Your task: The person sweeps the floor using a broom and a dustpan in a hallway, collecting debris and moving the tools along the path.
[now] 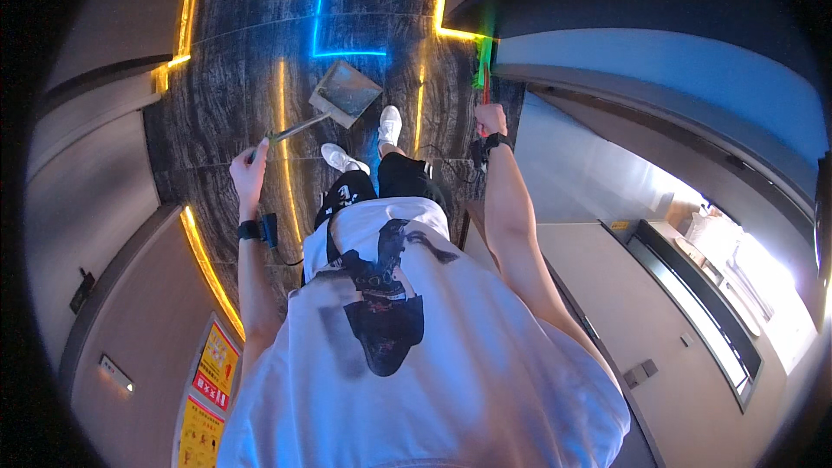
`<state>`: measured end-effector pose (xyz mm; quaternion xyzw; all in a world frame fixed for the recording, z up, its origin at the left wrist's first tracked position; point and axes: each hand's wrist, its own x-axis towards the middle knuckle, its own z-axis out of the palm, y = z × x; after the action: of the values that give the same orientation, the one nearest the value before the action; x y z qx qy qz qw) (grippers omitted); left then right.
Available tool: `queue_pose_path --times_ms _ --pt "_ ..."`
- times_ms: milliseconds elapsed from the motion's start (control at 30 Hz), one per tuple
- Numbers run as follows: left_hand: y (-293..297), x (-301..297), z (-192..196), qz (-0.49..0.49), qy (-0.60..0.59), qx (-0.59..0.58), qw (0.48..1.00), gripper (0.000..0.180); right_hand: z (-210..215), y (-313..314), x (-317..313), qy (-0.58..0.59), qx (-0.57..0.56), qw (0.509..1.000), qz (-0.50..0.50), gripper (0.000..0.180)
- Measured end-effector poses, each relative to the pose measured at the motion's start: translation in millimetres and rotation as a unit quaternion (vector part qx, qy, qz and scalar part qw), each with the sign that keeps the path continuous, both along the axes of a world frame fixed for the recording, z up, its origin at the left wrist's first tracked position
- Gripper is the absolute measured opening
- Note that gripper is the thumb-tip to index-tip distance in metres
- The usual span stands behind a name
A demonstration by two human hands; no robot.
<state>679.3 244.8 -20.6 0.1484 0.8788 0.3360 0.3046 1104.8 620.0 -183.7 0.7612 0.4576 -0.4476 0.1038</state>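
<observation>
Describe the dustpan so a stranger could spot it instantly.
Start with the dark, streaked floor and find the white shoes. Just past them in view, before the bent blue light line, is the dustpan, its slim handle running to the left hand. Its broad, boxy pan sets it apart from the thin red stick at the right hand.
</observation>
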Motion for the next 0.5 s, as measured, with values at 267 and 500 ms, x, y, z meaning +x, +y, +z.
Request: queue_pose_path --times_ms 267,500 --pt "-8 4 8 -0.079 0.046 -0.033 0.995 0.047 40 -13 4 -0.04 -0.036 0.988 0.146 0.029" --pt "-18 15 9 -0.073 0.067 -0.053 0.994 0.052 30 -38 43 -0.033 0.035 0.992 0.116 0.028"
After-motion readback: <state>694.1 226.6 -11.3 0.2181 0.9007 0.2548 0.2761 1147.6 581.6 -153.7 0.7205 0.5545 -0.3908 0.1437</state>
